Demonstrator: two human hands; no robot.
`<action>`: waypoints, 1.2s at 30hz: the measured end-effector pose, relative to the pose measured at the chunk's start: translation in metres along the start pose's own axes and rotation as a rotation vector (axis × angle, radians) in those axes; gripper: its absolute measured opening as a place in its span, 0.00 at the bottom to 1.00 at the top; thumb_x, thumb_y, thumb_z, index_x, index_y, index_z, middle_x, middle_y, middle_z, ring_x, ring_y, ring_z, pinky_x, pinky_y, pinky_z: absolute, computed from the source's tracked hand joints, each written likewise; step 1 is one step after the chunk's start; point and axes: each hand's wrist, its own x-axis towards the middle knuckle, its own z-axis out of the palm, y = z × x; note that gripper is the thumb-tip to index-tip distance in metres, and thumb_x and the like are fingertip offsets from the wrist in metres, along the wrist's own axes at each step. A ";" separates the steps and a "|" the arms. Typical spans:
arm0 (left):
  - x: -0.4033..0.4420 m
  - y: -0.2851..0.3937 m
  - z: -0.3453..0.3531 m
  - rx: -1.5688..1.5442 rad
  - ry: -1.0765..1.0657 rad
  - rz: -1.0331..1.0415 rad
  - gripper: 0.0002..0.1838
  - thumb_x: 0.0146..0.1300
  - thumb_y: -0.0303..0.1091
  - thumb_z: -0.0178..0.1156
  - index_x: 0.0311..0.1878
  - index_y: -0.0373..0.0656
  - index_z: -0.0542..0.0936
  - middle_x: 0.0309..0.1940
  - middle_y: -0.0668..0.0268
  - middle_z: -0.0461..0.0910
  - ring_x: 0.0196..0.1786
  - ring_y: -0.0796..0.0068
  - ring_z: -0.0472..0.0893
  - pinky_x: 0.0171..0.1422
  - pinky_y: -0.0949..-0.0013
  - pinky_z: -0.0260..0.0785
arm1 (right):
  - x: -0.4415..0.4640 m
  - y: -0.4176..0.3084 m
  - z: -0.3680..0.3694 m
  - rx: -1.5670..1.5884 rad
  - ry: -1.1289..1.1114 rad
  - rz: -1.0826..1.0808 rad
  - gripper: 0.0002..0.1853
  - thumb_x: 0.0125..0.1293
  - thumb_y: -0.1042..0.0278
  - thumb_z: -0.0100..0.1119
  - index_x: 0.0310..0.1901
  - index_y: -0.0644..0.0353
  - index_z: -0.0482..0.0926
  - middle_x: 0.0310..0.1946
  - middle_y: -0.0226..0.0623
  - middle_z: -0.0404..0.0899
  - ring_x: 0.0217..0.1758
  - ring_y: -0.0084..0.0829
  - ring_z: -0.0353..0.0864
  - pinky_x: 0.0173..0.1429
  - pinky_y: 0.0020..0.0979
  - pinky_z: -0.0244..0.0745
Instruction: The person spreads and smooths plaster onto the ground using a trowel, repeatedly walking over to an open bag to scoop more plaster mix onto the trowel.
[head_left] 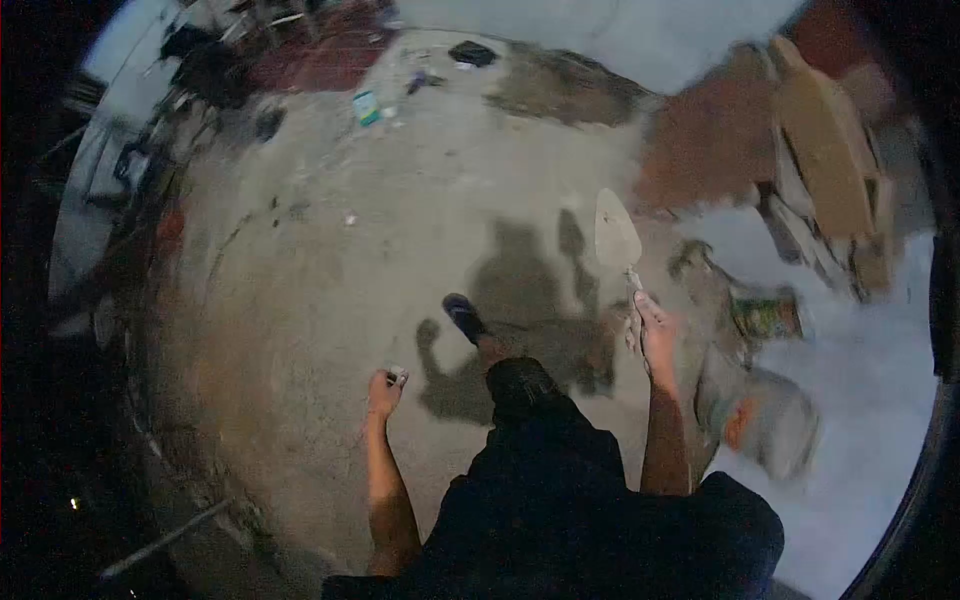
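In the head view my right hand [653, 335] is wrapped round the handle of a pointed trowel [616, 236]. Its pale blade points forward, away from my body. My left hand [383, 392] is closed, out in front of me on the left. A small whitish thing [399, 375] shows at its fingertips, too small and blurred to name. Below both hands lies a rough grey-brown floor [330, 290], with my shadow and the trowel's shadow on it. One foot in a dark shoe [463, 316] is stepping forward.
At the right lie a bulging sack [765, 425] with an orange mark, a colourful bag [767, 314] and long brown boards [820, 140]. A sand pile [565, 85], a black object [472, 53] and a blue-green packet [367, 108] are farther ahead. Dark clutter [205, 65] stands at the far left.
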 end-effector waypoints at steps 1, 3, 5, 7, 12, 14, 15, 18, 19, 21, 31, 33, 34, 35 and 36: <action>0.024 -0.029 -0.027 0.068 0.080 0.003 0.15 0.51 0.39 0.62 0.35 0.35 0.77 0.29 0.54 0.79 0.35 0.59 0.78 0.40 0.63 0.68 | 0.013 -0.014 0.055 -0.078 -0.015 -0.033 0.14 0.61 0.58 0.54 0.29 0.62 0.77 0.16 0.31 0.72 0.11 0.20 0.66 0.15 0.23 0.59; 0.073 -0.082 -0.093 0.145 0.177 -0.028 0.14 0.51 0.37 0.62 0.35 0.36 0.77 0.29 0.55 0.79 0.34 0.61 0.78 0.40 0.64 0.68 | 0.028 -0.044 0.171 -0.080 -0.119 -0.011 0.14 0.61 0.59 0.54 0.29 0.63 0.77 0.15 0.31 0.71 0.11 0.21 0.66 0.15 0.23 0.59; 0.110 -0.118 -0.144 -0.106 0.078 -0.233 0.11 0.50 0.34 0.62 0.34 0.36 0.77 0.29 0.55 0.78 0.33 0.63 0.78 0.39 0.65 0.68 | 0.046 -0.075 0.274 -0.107 -0.217 -0.002 0.14 0.61 0.59 0.54 0.28 0.63 0.76 0.15 0.31 0.71 0.11 0.21 0.66 0.15 0.23 0.60; 0.150 -0.140 -0.197 -0.196 0.090 -0.237 0.11 0.51 0.33 0.61 0.34 0.36 0.76 0.29 0.56 0.78 0.32 0.65 0.77 0.39 0.66 0.67 | 0.058 -0.093 0.374 -0.136 -0.324 0.018 0.14 0.62 0.61 0.53 0.25 0.64 0.75 0.14 0.31 0.71 0.11 0.21 0.67 0.16 0.23 0.61; 0.289 -0.119 -0.385 -0.308 0.324 -0.016 0.09 0.52 0.31 0.60 0.35 0.35 0.76 0.28 0.57 0.76 0.31 0.71 0.75 0.38 0.67 0.67 | 0.038 -0.132 0.642 -0.271 -0.547 0.015 0.13 0.59 0.60 0.57 0.26 0.63 0.78 0.12 0.30 0.69 0.09 0.19 0.63 0.12 0.23 0.54; 0.361 -0.138 -0.452 -0.262 0.443 0.009 0.13 0.52 0.36 0.61 0.36 0.36 0.76 0.28 0.55 0.77 0.33 0.61 0.77 0.39 0.62 0.68 | 0.007 -0.152 0.760 -0.284 -0.631 0.050 0.14 0.59 0.59 0.57 0.25 0.63 0.78 0.11 0.30 0.68 0.08 0.19 0.62 0.11 0.23 0.54; 0.400 -0.168 -0.476 -0.105 0.511 0.103 0.14 0.52 0.38 0.61 0.37 0.36 0.76 0.28 0.56 0.77 0.33 0.58 0.77 0.39 0.60 0.68 | -0.005 -0.150 0.816 -0.313 -0.665 0.047 0.14 0.59 0.59 0.57 0.25 0.63 0.78 0.11 0.30 0.68 0.08 0.19 0.62 0.11 0.23 0.54; 0.497 -0.206 -0.587 -0.177 0.580 0.182 0.16 0.53 0.41 0.60 0.40 0.39 0.76 0.34 0.55 0.76 0.37 0.58 0.77 0.41 0.61 0.68 | -0.040 -0.134 0.977 -0.407 -0.705 0.066 0.15 0.59 0.58 0.57 0.25 0.63 0.77 0.11 0.29 0.67 0.08 0.19 0.63 0.12 0.22 0.54; 0.529 -0.238 -0.612 -0.162 0.669 0.285 0.16 0.53 0.41 0.60 0.41 0.40 0.76 0.36 0.55 0.76 0.38 0.57 0.76 0.42 0.60 0.68 | -0.055 -0.130 1.030 -0.441 -0.758 0.056 0.15 0.59 0.58 0.57 0.27 0.63 0.78 0.11 0.30 0.67 0.09 0.19 0.63 0.12 0.22 0.54; 0.577 -0.283 -0.685 -0.154 0.766 0.238 0.16 0.53 0.41 0.61 0.41 0.41 0.76 0.38 0.55 0.75 0.39 0.56 0.75 0.43 0.60 0.68 | -0.091 -0.126 1.139 -0.493 -0.827 0.042 0.15 0.59 0.57 0.58 0.29 0.64 0.78 0.12 0.30 0.68 0.09 0.20 0.63 0.12 0.22 0.55; 0.711 -0.500 -1.059 -0.054 1.069 0.007 0.15 0.50 0.37 0.63 0.40 0.39 0.78 0.41 0.53 0.71 0.45 0.55 0.71 0.48 0.59 0.65 | -0.258 -0.143 1.605 -0.633 -1.076 -0.083 0.18 0.59 0.55 0.57 0.36 0.65 0.79 0.15 0.31 0.71 0.11 0.18 0.64 0.13 0.23 0.56; 0.739 -0.549 -1.101 -0.041 1.124 -0.033 0.15 0.50 0.36 0.63 0.40 0.39 0.79 0.40 0.52 0.71 0.45 0.55 0.71 0.48 0.58 0.65 | -0.275 -0.138 1.674 -0.623 -1.145 -0.039 0.18 0.59 0.55 0.56 0.36 0.65 0.79 0.15 0.31 0.71 0.11 0.18 0.64 0.13 0.23 0.57; 0.751 -0.572 -1.121 -0.033 1.160 -0.048 0.14 0.50 0.36 0.63 0.39 0.39 0.79 0.39 0.52 0.71 0.45 0.55 0.70 0.49 0.58 0.65 | -0.282 -0.136 1.708 -0.604 -1.186 0.008 0.18 0.60 0.55 0.56 0.35 0.65 0.79 0.15 0.31 0.71 0.11 0.19 0.65 0.13 0.24 0.57; 0.761 -0.590 -1.144 -0.027 1.178 -0.073 0.14 0.50 0.36 0.63 0.39 0.39 0.79 0.39 0.52 0.71 0.45 0.55 0.70 0.49 0.58 0.65 | -0.289 -0.133 1.741 -0.616 -1.214 0.008 0.18 0.60 0.55 0.56 0.35 0.65 0.79 0.15 0.31 0.71 0.11 0.19 0.65 0.13 0.24 0.57; 0.771 -0.608 -1.165 -0.015 1.170 -0.101 0.14 0.51 0.36 0.63 0.39 0.38 0.79 0.40 0.52 0.71 0.46 0.55 0.70 0.49 0.58 0.64 | -0.295 -0.130 1.773 -0.657 -1.227 -0.028 0.17 0.60 0.56 0.56 0.35 0.65 0.79 0.15 0.31 0.71 0.11 0.19 0.65 0.13 0.25 0.58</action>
